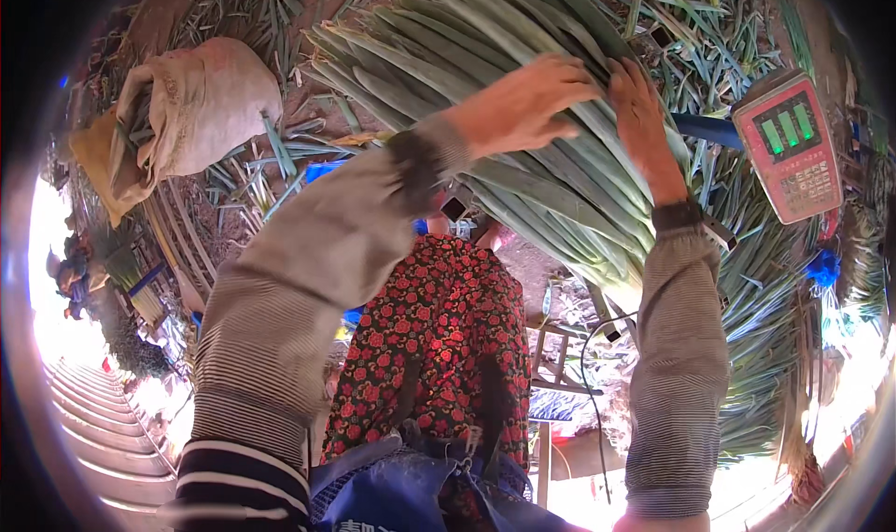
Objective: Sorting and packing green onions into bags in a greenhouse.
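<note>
A large bundle of green onions [448, 63] lies before me, its broad green leaves fanning to the upper left and its pale stalks at the lower right. My left hand [532, 101] is over the middle of the leaves, thumb apart from the fingers, with nothing seen in its grasp. Along the bundle's right side lies my right hand [640, 122], its fingers stretched over the leaves; whether they grip is unclear. A red digital scale display [791, 147] with lit green digits stands just right of the bundle.
At the left sits a pale woven sack [203, 105]. More green onions [759, 336] are heaped at the right. Loose leaf trimmings [700, 35] litter the ground. A small wooden stool [553, 357] and a black cable [584, 371] are near my floral-covered lap [434, 336].
</note>
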The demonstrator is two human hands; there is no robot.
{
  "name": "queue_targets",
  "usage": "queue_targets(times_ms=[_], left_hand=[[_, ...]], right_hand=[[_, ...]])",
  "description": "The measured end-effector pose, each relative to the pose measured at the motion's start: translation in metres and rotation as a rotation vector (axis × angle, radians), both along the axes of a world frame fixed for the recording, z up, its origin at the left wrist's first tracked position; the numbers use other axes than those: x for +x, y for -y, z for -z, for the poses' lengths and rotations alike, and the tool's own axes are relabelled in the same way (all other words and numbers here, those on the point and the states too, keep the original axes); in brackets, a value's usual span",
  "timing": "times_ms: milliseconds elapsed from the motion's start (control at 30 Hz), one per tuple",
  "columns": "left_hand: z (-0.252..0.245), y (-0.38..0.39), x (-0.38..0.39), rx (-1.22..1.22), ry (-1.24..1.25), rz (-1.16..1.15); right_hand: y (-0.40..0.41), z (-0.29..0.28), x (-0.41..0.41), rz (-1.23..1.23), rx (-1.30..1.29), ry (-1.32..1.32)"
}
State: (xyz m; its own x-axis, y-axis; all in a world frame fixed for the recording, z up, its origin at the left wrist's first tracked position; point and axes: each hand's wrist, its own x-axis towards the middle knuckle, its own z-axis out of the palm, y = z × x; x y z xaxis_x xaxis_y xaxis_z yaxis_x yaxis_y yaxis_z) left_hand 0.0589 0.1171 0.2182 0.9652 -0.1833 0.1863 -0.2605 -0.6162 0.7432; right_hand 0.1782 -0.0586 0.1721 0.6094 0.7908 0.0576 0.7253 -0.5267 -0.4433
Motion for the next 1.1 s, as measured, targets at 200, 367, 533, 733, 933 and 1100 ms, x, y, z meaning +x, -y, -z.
queue_targets(times_ms=[200, 367, 533, 733, 933, 1100], left_hand=[[-0.028, -0.017, -0.065, 0.567, -0.186, 0.124], [-0.009, -0.04, -0.054, 0.512, -0.108, 0.158], [-0.007, -0.062, -0.03, 0.709, -0.166, 0.144], [0.02, -0.055, -0.034, 0.577, -0.015, -0.005], [0.043, -0.069, -0.043, 0.335, 0.026, -0.007], [0.027, -0.099, -0.088, 0.042, 0.02, 0.022]], right_hand=[[0.0, 0.005, -0.036, 0.141, -0.143, 0.145], [-0.027, 0.004, -0.03, 0.152, -0.252, -0.016], [0.01, -0.018, -0.037, 0.144, 0.067, -0.147], [0.034, -0.033, -0.13, 0.122, -0.141, -0.031], [0.011, -0.01, -0.158, 0.15, -0.382, -0.078], [-0.007, -0.022, -0.163, 0.299, -0.573, -0.197]])
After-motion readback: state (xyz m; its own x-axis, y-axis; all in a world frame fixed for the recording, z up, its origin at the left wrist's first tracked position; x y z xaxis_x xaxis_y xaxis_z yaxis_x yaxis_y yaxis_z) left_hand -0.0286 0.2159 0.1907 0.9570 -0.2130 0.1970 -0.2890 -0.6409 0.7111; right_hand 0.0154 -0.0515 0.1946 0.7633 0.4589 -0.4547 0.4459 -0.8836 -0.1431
